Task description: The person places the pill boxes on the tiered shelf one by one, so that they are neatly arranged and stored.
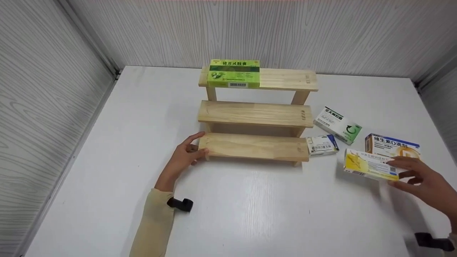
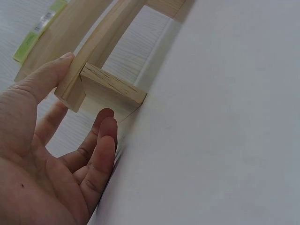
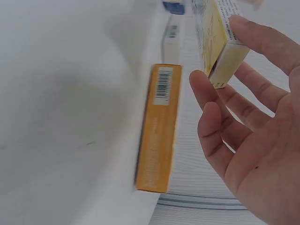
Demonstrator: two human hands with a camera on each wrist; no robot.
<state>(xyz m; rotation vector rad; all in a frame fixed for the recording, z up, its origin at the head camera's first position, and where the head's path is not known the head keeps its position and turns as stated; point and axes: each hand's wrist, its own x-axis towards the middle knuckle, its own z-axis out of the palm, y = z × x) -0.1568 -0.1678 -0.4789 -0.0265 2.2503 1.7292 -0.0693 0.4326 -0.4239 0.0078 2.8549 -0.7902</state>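
Observation:
My left hand (image 1: 184, 153) grips the left end of the lowest step of a three-tier wooden display rack (image 1: 253, 146). In the left wrist view its thumb lies along the step's edge (image 2: 75, 89), the other fingers curling below. Over at the right, my right hand (image 1: 421, 178) pinches one end of a white and yellow medicine box (image 1: 369, 165), held above the table. The right wrist view shows the thumb on one side of this box (image 3: 227, 47) and fingers on the other. Partly behind that hand is an orange, white and blue vitamin D box (image 1: 392, 142).
A green medicine box (image 1: 234, 73) lies on the left of the top step. Beside the rack's right side lie a white and green box (image 1: 338, 125) and a small white and blue box (image 1: 322, 145). Grey wood-grain panels (image 1: 250, 32) surround the white table (image 1: 250, 207).

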